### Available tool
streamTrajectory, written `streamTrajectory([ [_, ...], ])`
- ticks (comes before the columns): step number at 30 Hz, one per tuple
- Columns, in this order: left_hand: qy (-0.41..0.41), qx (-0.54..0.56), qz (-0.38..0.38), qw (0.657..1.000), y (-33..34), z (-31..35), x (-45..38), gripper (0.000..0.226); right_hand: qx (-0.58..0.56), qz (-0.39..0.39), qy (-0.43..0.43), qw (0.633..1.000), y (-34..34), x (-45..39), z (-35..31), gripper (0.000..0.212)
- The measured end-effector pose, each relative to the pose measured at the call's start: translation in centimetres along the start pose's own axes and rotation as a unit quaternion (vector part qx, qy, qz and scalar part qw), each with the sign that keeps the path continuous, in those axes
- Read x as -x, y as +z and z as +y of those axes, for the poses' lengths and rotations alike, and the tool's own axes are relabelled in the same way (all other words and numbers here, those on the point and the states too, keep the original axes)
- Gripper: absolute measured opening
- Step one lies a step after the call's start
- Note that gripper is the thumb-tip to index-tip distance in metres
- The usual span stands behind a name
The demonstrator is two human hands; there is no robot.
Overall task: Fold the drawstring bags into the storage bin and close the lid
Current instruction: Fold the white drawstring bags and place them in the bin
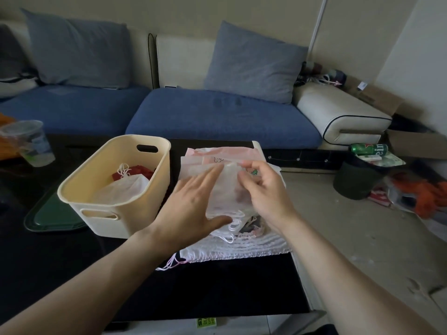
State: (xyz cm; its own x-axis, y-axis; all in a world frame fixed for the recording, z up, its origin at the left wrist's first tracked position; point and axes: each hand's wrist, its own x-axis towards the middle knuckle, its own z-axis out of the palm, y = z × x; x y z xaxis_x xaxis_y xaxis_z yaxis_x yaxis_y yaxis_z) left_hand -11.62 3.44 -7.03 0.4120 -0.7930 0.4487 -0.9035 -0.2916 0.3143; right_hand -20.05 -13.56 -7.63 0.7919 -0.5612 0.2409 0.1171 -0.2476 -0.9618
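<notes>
1. Dark desk (217, 291) before a blue sofa (217, 117): drawstring bags (242, 245) are piled at 3 o'clock of the storage bin (116, 187).
2. Left hand (193, 209) is pressed flat on the top bag (225, 189); right hand (263, 189) pinches its upper edge.
3. Loose cords (234, 226) could be snagged and the pile dragged off.

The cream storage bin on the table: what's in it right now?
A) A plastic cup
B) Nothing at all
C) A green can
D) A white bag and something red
D: looking into the open storage bin, a white drawstring bag lies on top of something red; what the red thing is cannot be told.
</notes>
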Motion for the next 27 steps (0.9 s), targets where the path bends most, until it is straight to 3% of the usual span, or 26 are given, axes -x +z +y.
streamTrajectory([
  [6,-0.095,0.061,0.152,0.982,-1.7,-0.5,-0.6,0.018,-0.042,0.063,-0.1,0.992,1.3,0.8,-2.8,0.025],
  [9,-0.215,0.15,0.222,0.939,-3.2,-1.5,-0.9,0.034,-0.043,0.113,-0.069,0.99,1.3,0.7,-2.4,0.013],
  [12,-0.309,0.151,0.342,0.875,-5.8,-3.9,-1.6,0.038,-0.022,0.134,-0.024,0.99,1.2,0.4,-1.3,0.01],
  [14,-0.327,0.16,0.409,0.837,-7.9,-6.0,-2.2,0.031,-0.003,0.135,-0.006,0.991,1.4,0.2,-0.9,0.012],
  [15,-0.32,0.137,0.419,0.838,-8.8,-7.1,-2.4,0.027,0.001,0.135,0.002,0.991,1.5,0.1,-0.7,0.012],
  [19,-0.262,-0.078,0.285,0.919,-10.1,-11.3,-3.8,0.014,0.014,0.12,0.032,0.992,2.1,-0.2,-0.5,0.019],
  [22,-0.25,-0.088,0.123,0.956,-9.4,-13.3,-4.7,0.03,0.036,0.084,0.033,0.995,3.1,0.2,-1.0,0.022],
  [24,-0.209,-0.129,0.029,0.969,-8.9,-14.1,-4.7,0.03,0.043,0.054,0.023,0.997,3.6,0.6,-1.3,0.022],
  [27,-0.152,-0.241,0.021,0.958,-8.2,-15.0,-4.9,0.023,0.043,-0.008,0.03,0.999,3.8,1.2,-1.7,0.036],
])
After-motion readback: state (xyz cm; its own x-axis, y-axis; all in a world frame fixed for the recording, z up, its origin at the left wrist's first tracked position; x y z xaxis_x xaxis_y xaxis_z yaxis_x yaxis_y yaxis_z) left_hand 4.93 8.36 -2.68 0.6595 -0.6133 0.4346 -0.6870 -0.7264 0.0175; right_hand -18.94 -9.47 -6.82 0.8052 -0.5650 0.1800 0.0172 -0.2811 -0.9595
